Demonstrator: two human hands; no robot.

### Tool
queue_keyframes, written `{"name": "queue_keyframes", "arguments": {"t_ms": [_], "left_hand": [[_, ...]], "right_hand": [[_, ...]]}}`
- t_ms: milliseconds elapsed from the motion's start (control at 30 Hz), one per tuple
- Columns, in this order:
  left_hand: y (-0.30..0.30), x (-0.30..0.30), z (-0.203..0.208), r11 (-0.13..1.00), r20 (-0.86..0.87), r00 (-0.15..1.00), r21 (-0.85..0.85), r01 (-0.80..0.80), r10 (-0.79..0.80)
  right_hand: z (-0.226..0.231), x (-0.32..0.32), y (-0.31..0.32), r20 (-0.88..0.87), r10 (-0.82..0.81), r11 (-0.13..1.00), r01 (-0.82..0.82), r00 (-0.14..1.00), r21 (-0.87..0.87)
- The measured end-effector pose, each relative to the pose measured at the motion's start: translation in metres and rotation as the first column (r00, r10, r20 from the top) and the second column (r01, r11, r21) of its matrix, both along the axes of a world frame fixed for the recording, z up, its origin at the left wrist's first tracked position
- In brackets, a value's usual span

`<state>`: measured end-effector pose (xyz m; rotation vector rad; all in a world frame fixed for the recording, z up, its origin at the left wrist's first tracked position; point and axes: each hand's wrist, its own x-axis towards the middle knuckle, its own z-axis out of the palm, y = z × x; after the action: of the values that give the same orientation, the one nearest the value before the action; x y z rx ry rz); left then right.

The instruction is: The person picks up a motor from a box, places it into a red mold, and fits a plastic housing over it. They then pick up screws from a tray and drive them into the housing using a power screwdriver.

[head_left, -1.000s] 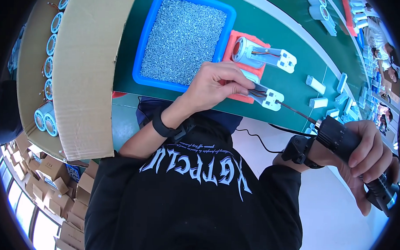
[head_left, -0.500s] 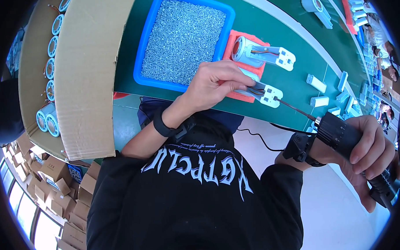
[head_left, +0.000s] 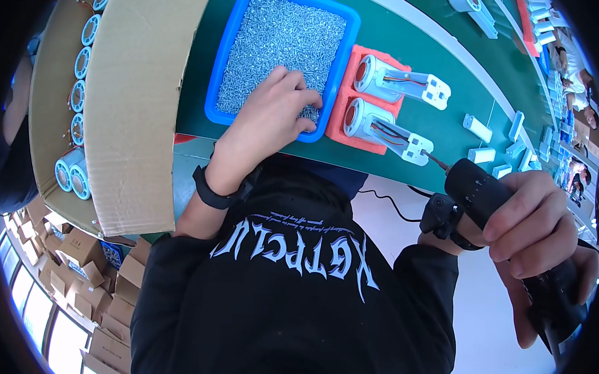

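Observation:
My left hand [head_left: 265, 116] is over the near right part of a blue tray [head_left: 218, 72] filled with small silvery screws [head_left: 285, 38]. Its fingers are bent, thumb and index tips apart, among the screws; nothing shows between them. My right hand [head_left: 535, 225] is wrapped round a black electric screwdriver [head_left: 474, 186]. The screwdriver's thin bit [head_left: 437, 161] reaches the white end plate of the nearer cylinder part [head_left: 416, 150]. That part rests in a red foam holder [head_left: 341, 132]. Beside it, a second cylinder part [head_left: 379, 78] with a similar arm and wires lies in the same holder.
A cardboard box [head_left: 140, 115] on the left holds several white cylinders with wires. Loose pale blocks [head_left: 477, 128] lie on the green table [head_left: 440, 136] to the right. Brown cartons [head_left: 79, 248] are stacked at lower left. Other people are at the far right.
My left hand has let go of the nearer cylinder part and moved left into the screw tray. My right hand has shifted the screwdriver slightly left, closer to the part.

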<state>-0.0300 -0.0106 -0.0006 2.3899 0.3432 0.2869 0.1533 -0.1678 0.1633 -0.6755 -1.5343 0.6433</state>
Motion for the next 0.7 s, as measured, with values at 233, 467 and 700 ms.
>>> {"name": "queue_keyframes", "arguments": {"t_ms": [233,467,700], "left_hand": [[0.007,0.0,-0.007,0.993,-0.085,0.991,-0.056,0.103,-0.107],[0.009,0.007,-0.008,0.993,0.093,0.996,-0.116,-0.001,0.012],[-0.021,0.023,-0.001,0.906,0.337,0.935,-0.42,0.048,0.107]], "right_hand": [[0.0,0.003,0.001,0.043,0.057,0.996,-0.055,0.997,-0.066],[-0.004,0.0,0.006,-0.02,0.05,0.998,-0.05,0.999,-0.026],[-0.01,0.0,0.006,-0.042,-0.025,1.0,0.026,0.999,0.014]]}}
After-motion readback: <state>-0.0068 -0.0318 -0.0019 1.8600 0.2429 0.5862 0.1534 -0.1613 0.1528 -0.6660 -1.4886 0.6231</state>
